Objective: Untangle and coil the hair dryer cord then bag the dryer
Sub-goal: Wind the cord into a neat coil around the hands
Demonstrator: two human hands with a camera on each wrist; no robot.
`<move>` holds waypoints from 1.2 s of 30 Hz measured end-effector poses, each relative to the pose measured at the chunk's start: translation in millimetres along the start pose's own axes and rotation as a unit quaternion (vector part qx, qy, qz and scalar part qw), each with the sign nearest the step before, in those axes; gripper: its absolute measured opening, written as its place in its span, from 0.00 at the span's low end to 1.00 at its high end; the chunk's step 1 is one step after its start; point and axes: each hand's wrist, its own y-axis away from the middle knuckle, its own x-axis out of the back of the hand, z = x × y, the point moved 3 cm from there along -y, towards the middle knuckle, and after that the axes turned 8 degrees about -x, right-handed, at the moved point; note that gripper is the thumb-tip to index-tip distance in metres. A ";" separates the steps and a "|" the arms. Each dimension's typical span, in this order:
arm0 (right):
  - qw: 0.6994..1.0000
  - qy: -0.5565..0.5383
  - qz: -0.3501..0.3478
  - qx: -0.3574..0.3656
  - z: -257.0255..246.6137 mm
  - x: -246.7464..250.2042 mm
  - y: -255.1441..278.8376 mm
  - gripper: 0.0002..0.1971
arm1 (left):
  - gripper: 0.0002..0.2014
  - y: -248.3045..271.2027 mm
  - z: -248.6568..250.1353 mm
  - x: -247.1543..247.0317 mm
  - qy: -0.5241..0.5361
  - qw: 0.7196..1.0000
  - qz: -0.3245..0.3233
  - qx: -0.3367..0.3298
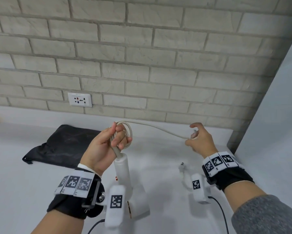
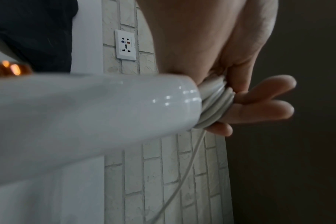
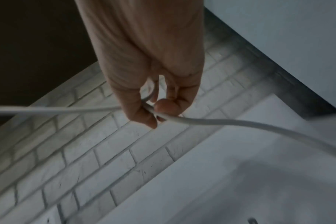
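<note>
Left hand: fingers curled round several loops of the pale cord, gathered just above the end of the hair dryer's handle. The white hair dryer hangs below that hand, handle uppermost, body down near the wrist and partly hidden behind the wrist camera housing. The left wrist view confirms it: stacked turns of cord pressed between fingers and palm right at the butt of the glossy handle; a copper-coloured ring shows at the frame edge, blurred.

From the coil the cord runs in a shallow sag to the right hand, which pinches it between thumb and fingertips; remaining fingers loosely curled. In the right wrist view the cord enters from the left, passes through the pinch of the hand, and trails off to the lower right. The plug lies on the white surface, below the right hand.

Black bag: flat on the surface left of the left hand, apart from it.

Behind: pale brick wall with a white wall socket just above the surface edge.
</note>
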 end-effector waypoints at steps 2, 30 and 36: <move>0.990 -0.131 -0.036 -0.046 13.0 3.2 -3.1 0.13 | 0.17 1.8 6.1 4.9 0.078 0.997 -0.011 -0.004; 0.930 0.131 -0.266 0.216 -64.4 -118.2 75.1 0.16 | 0.15 -0.9 -8.6 -21.6 -0.189 0.982 0.006 -0.027; 0.864 0.235 -0.378 0.237 -40.6 -102.2 115.8 0.13 | 0.12 -6.7 3.3 -2.7 -0.278 0.945 0.139 -0.100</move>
